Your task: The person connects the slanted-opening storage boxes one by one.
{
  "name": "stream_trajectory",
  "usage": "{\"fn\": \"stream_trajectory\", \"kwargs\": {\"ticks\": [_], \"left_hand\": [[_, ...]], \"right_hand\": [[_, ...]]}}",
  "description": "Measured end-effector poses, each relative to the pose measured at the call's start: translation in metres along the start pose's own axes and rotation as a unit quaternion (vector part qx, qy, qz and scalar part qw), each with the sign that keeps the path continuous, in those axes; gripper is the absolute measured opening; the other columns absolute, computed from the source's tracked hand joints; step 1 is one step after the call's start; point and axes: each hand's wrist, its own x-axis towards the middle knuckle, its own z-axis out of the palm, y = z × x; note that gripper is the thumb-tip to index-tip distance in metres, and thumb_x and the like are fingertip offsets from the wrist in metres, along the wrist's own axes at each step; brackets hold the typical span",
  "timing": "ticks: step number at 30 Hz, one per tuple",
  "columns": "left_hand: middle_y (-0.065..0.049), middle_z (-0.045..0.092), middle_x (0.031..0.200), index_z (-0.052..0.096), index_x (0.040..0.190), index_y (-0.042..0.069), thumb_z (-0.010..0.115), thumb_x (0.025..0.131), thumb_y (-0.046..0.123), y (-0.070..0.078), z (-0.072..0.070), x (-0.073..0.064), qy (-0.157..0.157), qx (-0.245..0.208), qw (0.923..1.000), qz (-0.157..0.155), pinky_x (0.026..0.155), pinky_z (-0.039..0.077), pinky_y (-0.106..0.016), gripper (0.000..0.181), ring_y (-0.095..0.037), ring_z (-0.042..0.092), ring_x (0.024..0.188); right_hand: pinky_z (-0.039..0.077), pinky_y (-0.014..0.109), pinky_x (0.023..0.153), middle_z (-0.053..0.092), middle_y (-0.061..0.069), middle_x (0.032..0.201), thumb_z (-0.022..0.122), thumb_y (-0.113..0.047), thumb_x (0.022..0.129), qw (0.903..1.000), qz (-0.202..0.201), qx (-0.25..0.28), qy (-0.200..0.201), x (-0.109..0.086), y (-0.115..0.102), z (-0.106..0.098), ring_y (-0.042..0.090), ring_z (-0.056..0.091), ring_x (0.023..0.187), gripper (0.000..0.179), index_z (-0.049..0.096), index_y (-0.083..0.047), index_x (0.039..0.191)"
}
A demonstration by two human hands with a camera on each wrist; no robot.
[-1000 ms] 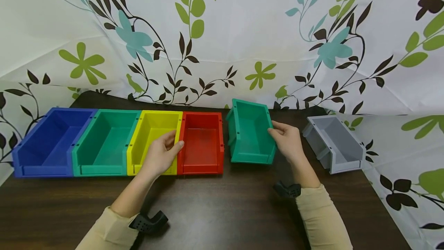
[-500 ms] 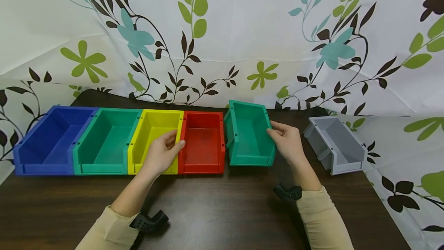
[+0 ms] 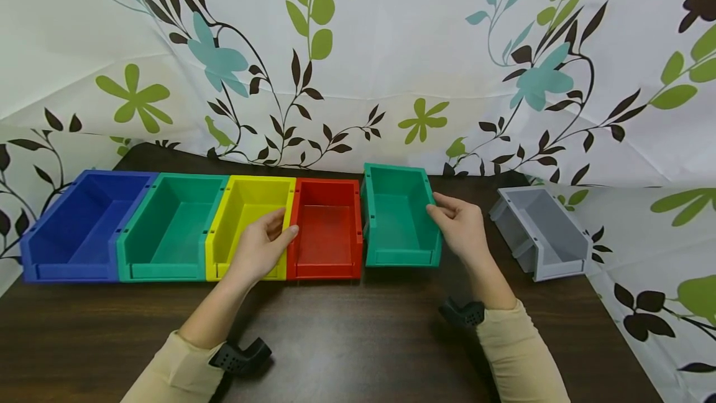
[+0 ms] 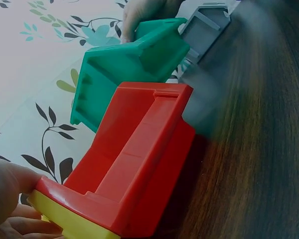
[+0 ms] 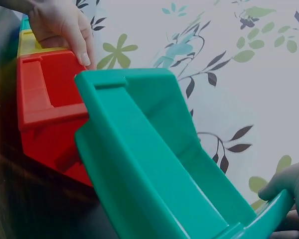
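Observation:
My right hand [image 3: 461, 226] pinches the right wall of a green plastic storage bin [image 3: 399, 219], thumb inside and fingers outside. That bin is held up off the table beside the red bin [image 3: 327, 229], its open front toward me. With my left hand [image 3: 260, 247] I pinch the walls where the yellow bin [image 3: 246, 198] and the red bin meet; the thumb is on the red side, the fingers inside the yellow one. In the left wrist view the lifted green bin [image 4: 109, 69] stands higher than the red bin [image 4: 134, 144].
A blue bin [image 3: 84, 229] and another green bin [image 3: 173, 222] continue the row to the left, side by side with the yellow one. Apart at the right stands a grey bin [image 3: 539, 235], turned at an angle. Patterned cloth [image 3: 358, 79] hangs behind the dark wooden table [image 3: 347, 341].
The held green bin has moved slightly left toward the red bin and turned straighter, its tilt lessening. My right hand went with it. My left hand has stayed in place.

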Motion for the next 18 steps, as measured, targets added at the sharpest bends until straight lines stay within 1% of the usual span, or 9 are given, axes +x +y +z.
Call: {"fn": "stream_trajectory", "kwargs": {"ticks": [5, 8, 9, 10, 11, 13, 15, 16, 18], "left_hand": [[-0.022, 0.047, 0.140, 0.034, 0.144, -0.001, 0.058, 0.094, 0.030, 0.000, -0.001, 0.000, 0.005, 0.001, 1.0000, 0.000, 0.094, 0.047, -0.044, 0.064, -0.036, 0.051, 0.126], [-0.022, 0.047, 0.141, 0.034, 0.144, -0.001, 0.057, 0.094, 0.030, -0.001, -0.002, 0.000, 0.004, 0.003, 1.0000, 0.003, 0.095, 0.046, -0.044, 0.064, -0.036, 0.050, 0.127], [-0.023, 0.046, 0.141, 0.034, 0.144, -0.002, 0.057, 0.094, 0.030, -0.002, -0.002, 0.000, 0.005, 0.004, 1.0000, 0.005, 0.096, 0.046, -0.044, 0.064, -0.036, 0.050, 0.127], [-0.023, 0.047, 0.141, 0.034, 0.144, -0.002, 0.058, 0.094, 0.030, -0.003, -0.002, 0.000, 0.006, 0.004, 1.0000, 0.007, 0.096, 0.046, -0.044, 0.064, -0.036, 0.050, 0.127], [-0.023, 0.047, 0.141, 0.035, 0.144, -0.002, 0.058, 0.094, 0.029, -0.003, -0.002, 0.000, 0.007, 0.004, 0.9999, 0.008, 0.096, 0.046, -0.044, 0.063, -0.036, 0.050, 0.127], [-0.023, 0.047, 0.141, 0.035, 0.143, -0.003, 0.058, 0.094, 0.028, -0.004, -0.001, 0.000, 0.007, 0.004, 0.9999, 0.011, 0.096, 0.046, -0.044, 0.063, -0.036, 0.049, 0.127], [-0.023, 0.046, 0.141, 0.035, 0.143, -0.003, 0.059, 0.094, 0.027, -0.005, -0.001, 0.000, 0.007, 0.003, 0.9999, 0.013, 0.096, 0.046, -0.044, 0.063, -0.036, 0.049, 0.127], [-0.023, 0.046, 0.141, 0.035, 0.143, -0.003, 0.059, 0.094, 0.027, -0.005, 0.000, 0.000, 0.007, 0.003, 0.9999, 0.015, 0.097, 0.046, -0.044, 0.063, -0.036, 0.049, 0.127], [-0.023, 0.045, 0.141, 0.035, 0.143, -0.003, 0.059, 0.093, 0.027, -0.006, 0.000, 0.000, 0.007, 0.002, 0.9998, 0.017, 0.097, 0.045, -0.044, 0.063, -0.036, 0.048, 0.128]], "right_hand": [[0.048, 0.014, 0.062, 0.071, 0.018, 0.101, 0.061, -0.024, 0.092, 0.9986, -0.035, -0.039, 0.005, -0.002, -0.004, 0.000, 0.017, 0.069, 0.084, 0.042, 0.058, -0.001, 0.128], [0.054, 0.026, 0.069, 0.069, 0.019, 0.110, 0.059, -0.026, 0.093, 0.9974, -0.039, -0.062, 0.000, -0.002, -0.007, -0.001, 0.020, 0.068, 0.088, 0.043, 0.057, -0.002, 0.129], [0.056, 0.032, 0.072, 0.067, 0.018, 0.115, 0.059, -0.027, 0.094, 0.9962, -0.044, -0.075, 0.005, -0.003, -0.008, -0.001, 0.023, 0.068, 0.092, 0.044, 0.057, -0.003, 0.130], [0.056, 0.036, 0.072, 0.064, 0.018, 0.121, 0.058, -0.027, 0.094, 0.9944, -0.055, -0.089, 0.015, -0.004, -0.009, 0.000, 0.025, 0.068, 0.088, 0.044, 0.056, -0.003, 0.131], [0.056, 0.041, 0.076, 0.061, 0.017, 0.126, 0.059, -0.026, 0.094, 0.9919, -0.072, -0.100, 0.029, -0.006, -0.011, 0.001, 0.029, 0.067, 0.096, 0.044, 0.056, -0.003, 0.131], [0.054, 0.047, 0.081, 0.057, 0.017, 0.132, 0.061, -0.021, 0.092, 0.9812, -0.131, -0.125, 0.068, -0.010, -0.018, 0.006, 0.034, 0.064, 0.104, 0.043, 0.056, -0.001, 0.130], [0.053, 0.048, 0.085, 0.058, 0.017, 0.131, 0.063, -0.015, 0.090, 0.9621, -0.214, -0.137, 0.100, -0.015, -0.025, 0.015, 0.034, 0.063, 0.107, 0.041, 0.058, 0.001, 0.127], [0.053, 0.047, 0.086, 0.059, 0.018, 0.130, 0.064, -0.012, 0.088, 0.9524, -0.253, -0.135, 0.103, -0.017, -0.028, 0.019, 0.033, 0.063, 0.108, 0.040, 0.059, 0.002, 0.125], [0.050, 0.048, 0.091, 0.060, 0.019, 0.127, 0.065, -0.008, 0.087, 0.9384, -0.311, -0.126, 0.082, -0.019, -0.034, 0.029, 0.032, 0.059, 0.117, 0.038, 0.061, 0.004, 0.123]]}}
